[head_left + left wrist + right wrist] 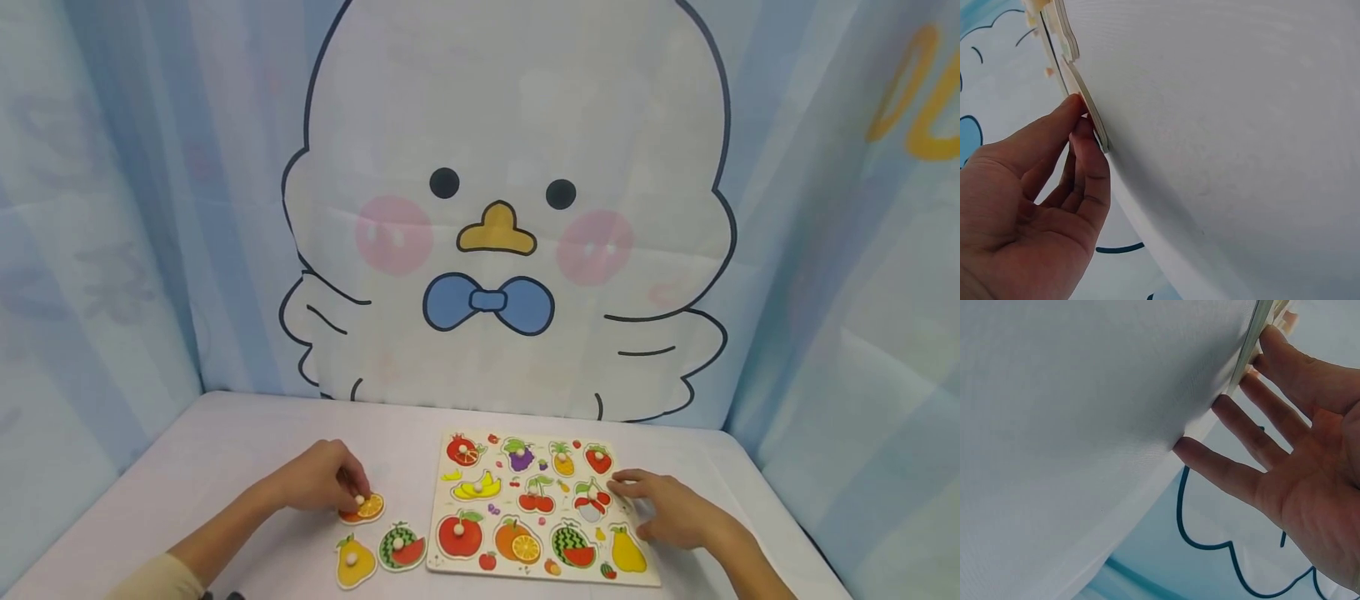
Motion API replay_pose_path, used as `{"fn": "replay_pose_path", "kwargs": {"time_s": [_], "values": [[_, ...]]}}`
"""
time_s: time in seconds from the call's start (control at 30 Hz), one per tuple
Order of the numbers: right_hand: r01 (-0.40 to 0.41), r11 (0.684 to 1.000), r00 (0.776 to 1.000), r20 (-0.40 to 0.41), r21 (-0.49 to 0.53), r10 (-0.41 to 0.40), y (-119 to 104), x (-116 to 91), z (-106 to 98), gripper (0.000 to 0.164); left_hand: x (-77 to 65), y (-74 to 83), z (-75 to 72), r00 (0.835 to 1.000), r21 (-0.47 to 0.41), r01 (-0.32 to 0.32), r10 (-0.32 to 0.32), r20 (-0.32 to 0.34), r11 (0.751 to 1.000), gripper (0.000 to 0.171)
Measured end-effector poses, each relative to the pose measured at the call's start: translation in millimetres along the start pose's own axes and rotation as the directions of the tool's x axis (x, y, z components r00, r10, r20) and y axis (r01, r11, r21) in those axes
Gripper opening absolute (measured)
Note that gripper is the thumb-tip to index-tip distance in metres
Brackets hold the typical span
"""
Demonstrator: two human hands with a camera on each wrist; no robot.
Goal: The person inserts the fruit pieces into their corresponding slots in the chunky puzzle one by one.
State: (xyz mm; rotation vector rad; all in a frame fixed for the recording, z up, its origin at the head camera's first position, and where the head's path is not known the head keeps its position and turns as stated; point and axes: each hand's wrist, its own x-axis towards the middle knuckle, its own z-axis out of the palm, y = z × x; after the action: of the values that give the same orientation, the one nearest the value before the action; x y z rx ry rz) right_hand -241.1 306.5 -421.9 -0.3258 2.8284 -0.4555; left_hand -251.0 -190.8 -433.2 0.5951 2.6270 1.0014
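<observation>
My left hand (322,479) pinches a wooden orange puzzle piece (371,507) at its small knob, over the left part of the table. In the left wrist view the thumb and fingers meet at the thin edge-on piece (1092,115). A pear piece (356,567) and a watermelon piece (408,552) lie just in front of that hand, knobs up. The fruit puzzle board (551,575) lies flat to their right. My right hand (667,508) rests with spread fingers at the board's right edge; its fingertips (1188,444) touch the tabletop there.
Knobbed pieces sit in the board, among them an apple (459,537), bananas (480,487) and grapes (519,457). The orange, watermelon and pear pictures (628,552) along its front show no knobs. A curtain with a cartoon bird (495,358) hangs behind the white table (247,433).
</observation>
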Motion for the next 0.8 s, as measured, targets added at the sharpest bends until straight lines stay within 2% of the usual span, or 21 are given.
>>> {"fn": "replay_pose_path", "kwargs": {"time_s": [0.3, 0.67, 0.8], "values": [[-0.008, 1.000, 1.000, 0.002, 0.005, 0.008, 1, 0, 2, 0.062, 7.8, 1.2, 0.7, 0.998, -0.005, -0.051, 0.052, 0.024, 0.999, 0.016], [-0.019, 1.000, 1.000, 0.003, 0.004, 0.019, 1, 2, 1, 0.060, 22.5, 19.0, 6.6, 0.997, 0.023, -0.064, 0.063, 0.051, 0.998, 0.016], [-0.020, 1.000, 1.000, -0.002, 0.004, 0.020, 2, 3, 2, 0.060, 30.3, 25.5, 9.8, 0.994, 0.036, -0.090, 0.088, 0.063, 0.995, 0.014]]}}
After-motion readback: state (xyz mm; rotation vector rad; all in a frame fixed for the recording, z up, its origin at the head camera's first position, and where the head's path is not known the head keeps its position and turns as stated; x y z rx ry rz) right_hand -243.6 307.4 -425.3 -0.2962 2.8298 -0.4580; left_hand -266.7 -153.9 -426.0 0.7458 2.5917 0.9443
